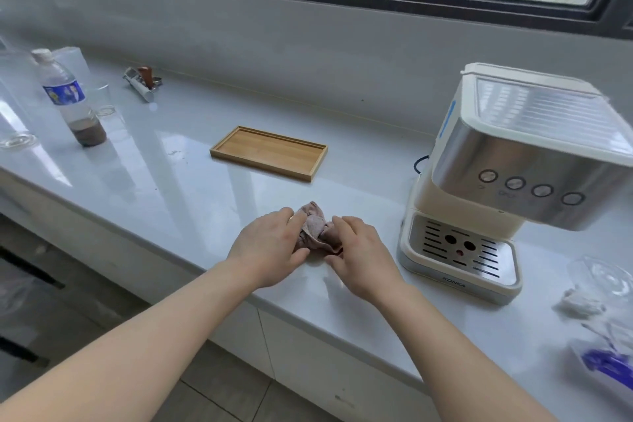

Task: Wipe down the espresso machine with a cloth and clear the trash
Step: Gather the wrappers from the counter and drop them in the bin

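**Both hands on the cloth near the front edge of the counter**

Left hand (270,247) lying palm down on the left part of a crumpled pinkish cloth (317,228), fingers half bent and closed loosely around the fabric, thumb pointing to the right along the counter. Right hand (361,257) on the right part of the same cloth, fingers curled over the fabric and pinching it, knuckles up. Cloth bunched between the two hands, resting on the white counter (191,202) close to its front edge, about the middle of its length.

Espresso machine (507,188) standing to the right of the hands, near the front edge, cream and steel, with four round buttons on the front and a slotted drip tray at the bottom. Not touched by either hand.

Empty wooden tray (269,152) behind the cloth, in the middle of the counter. Plastic bottle (68,99) with a little brown liquid at the left end, a glass (101,98) just behind it. Portafilter (142,79) near the back edge, left side. Crumpled white paper (580,303) and a clear wrapper with blue print (606,356) at the right end, near the front edge.
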